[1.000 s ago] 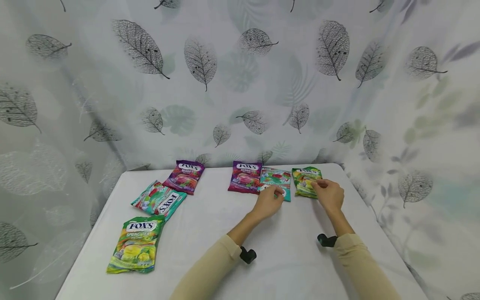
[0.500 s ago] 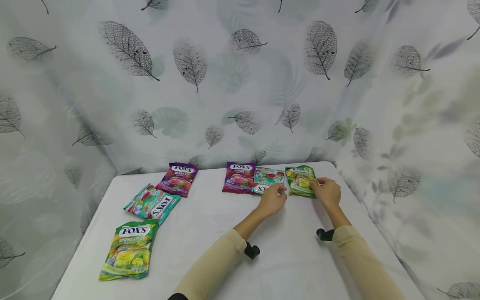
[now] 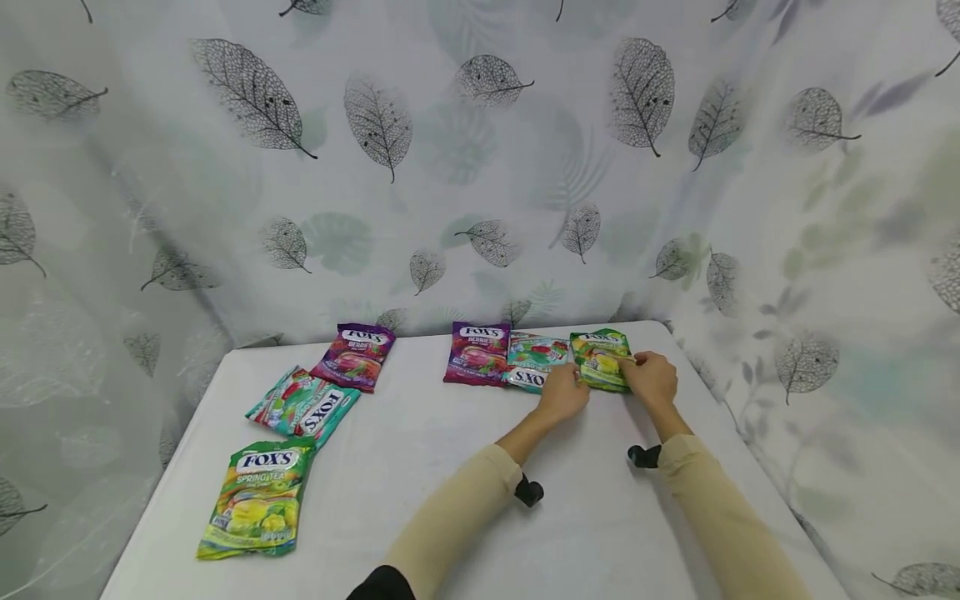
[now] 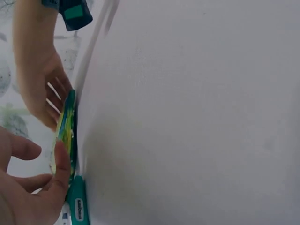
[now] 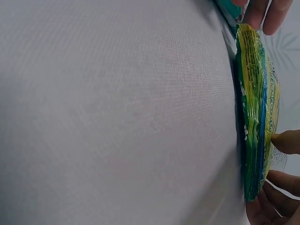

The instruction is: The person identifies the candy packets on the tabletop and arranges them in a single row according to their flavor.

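Observation:
A green and yellow FOX'S candy bag [image 3: 600, 350] lies flat at the table's back right. My right hand [image 3: 651, 382] holds its right edge, the thumb [image 5: 286, 141] on the printed face and fingers around the end. At its lower left corner is my left hand [image 3: 564, 393], fingers [image 4: 62, 159] touching the edge and thumb apart. Left of this bag lies a teal candy bag [image 3: 534, 354], partly behind the left hand, with its lettering upside down. A purple berries candy bag [image 3: 477, 354] adjoins the teal one on the left.
On the left of the white table [image 3: 420, 483] lie another purple bag [image 3: 356, 358], a teal bag [image 3: 306, 407] turned aslant, and a larger green Spring Tea bag [image 3: 255, 500] nearest me. A leaf-print curtain [image 3: 480, 167] rises right behind the table's back edge.
My left hand has moved right, off the teal bag to the green bag's left corner, so more of the teal bag shows. The right hand stays at the green bag's right edge.

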Motion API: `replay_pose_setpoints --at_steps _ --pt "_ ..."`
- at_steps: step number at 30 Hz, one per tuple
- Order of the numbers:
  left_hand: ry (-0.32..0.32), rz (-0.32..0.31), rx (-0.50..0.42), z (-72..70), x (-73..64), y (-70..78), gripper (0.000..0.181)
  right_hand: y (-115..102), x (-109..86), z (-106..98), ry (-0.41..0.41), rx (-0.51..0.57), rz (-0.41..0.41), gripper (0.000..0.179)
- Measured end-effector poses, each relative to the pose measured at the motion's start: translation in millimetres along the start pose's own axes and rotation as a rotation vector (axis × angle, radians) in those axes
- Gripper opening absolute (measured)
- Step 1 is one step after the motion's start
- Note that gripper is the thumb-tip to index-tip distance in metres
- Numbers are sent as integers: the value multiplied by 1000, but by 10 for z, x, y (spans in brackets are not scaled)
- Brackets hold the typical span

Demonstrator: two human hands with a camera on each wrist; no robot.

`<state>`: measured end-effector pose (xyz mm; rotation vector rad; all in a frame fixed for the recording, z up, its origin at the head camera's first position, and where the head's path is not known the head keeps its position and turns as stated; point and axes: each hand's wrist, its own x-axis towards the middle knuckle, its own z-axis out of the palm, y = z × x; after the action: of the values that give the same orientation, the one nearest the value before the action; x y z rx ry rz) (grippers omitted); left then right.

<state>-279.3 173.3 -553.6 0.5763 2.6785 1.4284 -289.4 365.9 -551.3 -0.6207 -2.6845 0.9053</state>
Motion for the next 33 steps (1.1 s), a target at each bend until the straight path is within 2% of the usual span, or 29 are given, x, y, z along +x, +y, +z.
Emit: replay_pose_setpoints --at_steps 3,10,17,23,30,33 --pt "-3 -25 20 74 59 -4 5 -17 48 21 3 6 16 51" --pt "-17 -100 29 110 106 38 14 -2 155 38 -5 21 52 48" --pt "-45 -219 -211 40 66 50 44 94 205 12 -120 54 141 54" --pt "-59 -225 -233 63 54 8 45 164 190 -41 -151 151 226 54" --pt "-30 -279 -230 55 108 13 46 117 182 -64 -112 226 282 51" --pt "-3 -263 -207 60 112 12 48 100 177 -57 -112 296 316 47"
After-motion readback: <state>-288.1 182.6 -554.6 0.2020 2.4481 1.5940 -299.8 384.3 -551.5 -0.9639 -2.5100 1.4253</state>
